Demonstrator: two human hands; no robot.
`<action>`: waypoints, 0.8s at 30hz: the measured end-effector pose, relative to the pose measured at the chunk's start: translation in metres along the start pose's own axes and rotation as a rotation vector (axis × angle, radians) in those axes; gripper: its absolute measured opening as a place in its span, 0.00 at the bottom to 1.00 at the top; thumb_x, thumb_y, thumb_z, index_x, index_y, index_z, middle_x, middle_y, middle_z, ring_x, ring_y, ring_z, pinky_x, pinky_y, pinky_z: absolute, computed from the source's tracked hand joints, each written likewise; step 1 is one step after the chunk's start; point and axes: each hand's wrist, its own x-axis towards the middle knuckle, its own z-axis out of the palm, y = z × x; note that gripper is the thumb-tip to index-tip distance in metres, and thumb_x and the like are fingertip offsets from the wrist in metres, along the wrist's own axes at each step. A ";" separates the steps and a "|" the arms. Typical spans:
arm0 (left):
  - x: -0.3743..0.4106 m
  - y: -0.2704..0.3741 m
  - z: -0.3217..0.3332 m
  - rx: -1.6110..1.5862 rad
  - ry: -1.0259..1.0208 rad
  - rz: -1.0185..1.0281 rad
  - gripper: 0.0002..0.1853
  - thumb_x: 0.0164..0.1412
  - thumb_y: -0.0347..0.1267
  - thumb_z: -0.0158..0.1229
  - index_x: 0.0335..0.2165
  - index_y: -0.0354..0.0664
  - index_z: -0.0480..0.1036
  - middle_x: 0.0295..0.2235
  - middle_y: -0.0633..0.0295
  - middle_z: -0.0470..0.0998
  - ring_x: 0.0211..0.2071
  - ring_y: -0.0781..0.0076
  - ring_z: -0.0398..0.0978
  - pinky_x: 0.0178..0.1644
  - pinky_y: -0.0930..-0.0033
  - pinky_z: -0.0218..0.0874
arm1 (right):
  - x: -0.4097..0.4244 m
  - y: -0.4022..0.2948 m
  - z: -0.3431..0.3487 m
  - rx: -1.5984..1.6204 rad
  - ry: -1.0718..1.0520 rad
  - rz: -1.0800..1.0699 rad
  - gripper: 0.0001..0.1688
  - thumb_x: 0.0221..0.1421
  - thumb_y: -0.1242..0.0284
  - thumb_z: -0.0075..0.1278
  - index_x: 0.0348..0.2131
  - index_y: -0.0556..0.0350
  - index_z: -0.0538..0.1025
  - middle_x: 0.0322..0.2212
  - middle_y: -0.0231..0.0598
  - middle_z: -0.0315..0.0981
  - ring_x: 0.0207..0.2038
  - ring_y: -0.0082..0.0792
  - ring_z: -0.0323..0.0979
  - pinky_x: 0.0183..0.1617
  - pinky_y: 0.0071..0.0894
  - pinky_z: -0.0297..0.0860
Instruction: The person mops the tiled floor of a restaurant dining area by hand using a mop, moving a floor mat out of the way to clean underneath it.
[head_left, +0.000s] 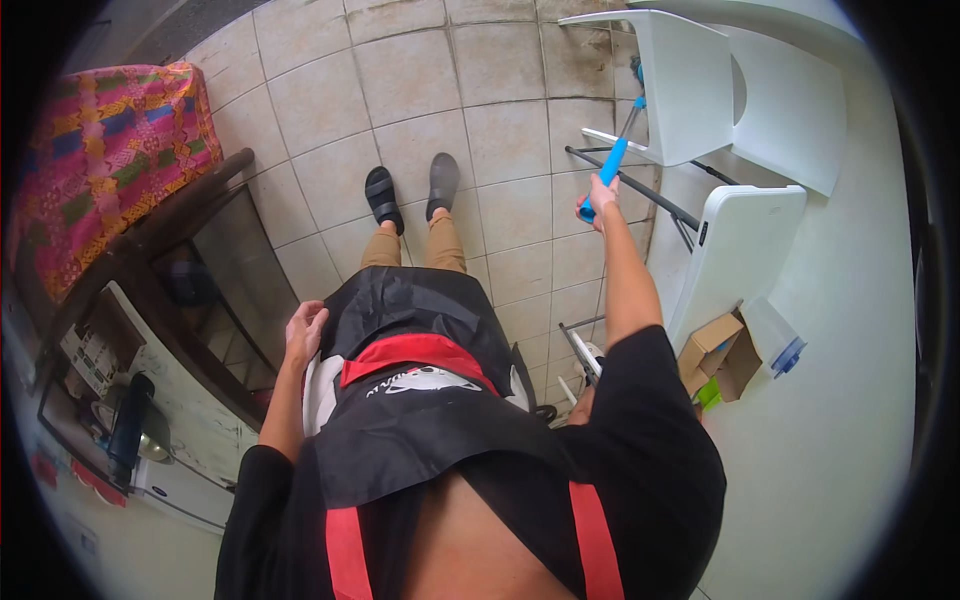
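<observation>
My right hand (600, 201) is closed around the blue grip of a long-handled tool (615, 159). Its thin metal shaft runs away from me to a blue joint, and its far end sits low by the chair leg, partly hidden. The white plastic chair (688, 94) stands just beyond and to the right of the tool. My left hand (306, 330) hangs beside the black apron (405, 300) with fingers loosely curled, holding nothing. A red band and a printed white animal figure mark the apron.
Beige floor tiles (409, 82) bear dark grime near the chair. At right stands a white folding table (739, 232) with metal legs; a cardboard box (712, 345) and a clear container (776, 337) are nearby. A dark wooden cabinet (172, 262) and patterned cloth (127, 165) line the left.
</observation>
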 end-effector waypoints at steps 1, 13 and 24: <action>-0.002 -0.006 0.001 0.001 0.003 -0.007 0.18 0.52 0.37 0.53 0.39 0.38 0.69 0.35 0.56 0.75 0.38 0.66 0.73 0.42 0.69 0.62 | -0.014 0.013 -0.005 -0.066 -0.060 -0.071 0.24 0.57 0.63 0.37 0.52 0.36 0.49 0.22 0.40 0.61 0.13 0.31 0.63 0.11 0.34 0.62; -0.006 -0.016 0.014 0.080 -0.012 0.085 0.18 0.51 0.39 0.53 0.38 0.39 0.71 0.34 0.55 0.76 0.36 0.65 0.74 0.42 0.69 0.62 | -0.258 0.323 -0.218 -1.128 -0.201 -0.256 0.42 0.53 0.61 0.41 0.59 0.28 0.36 0.19 0.60 0.69 0.25 0.58 0.70 0.29 0.52 0.65; -0.056 -0.082 0.097 0.084 0.080 0.070 0.18 0.52 0.40 0.52 0.38 0.38 0.71 0.34 0.53 0.76 0.38 0.62 0.73 0.43 0.68 0.61 | -0.102 0.164 -0.059 -0.950 -0.112 -0.638 0.41 0.49 0.60 0.43 0.59 0.24 0.43 0.30 0.63 0.70 0.32 0.59 0.70 0.36 0.52 0.66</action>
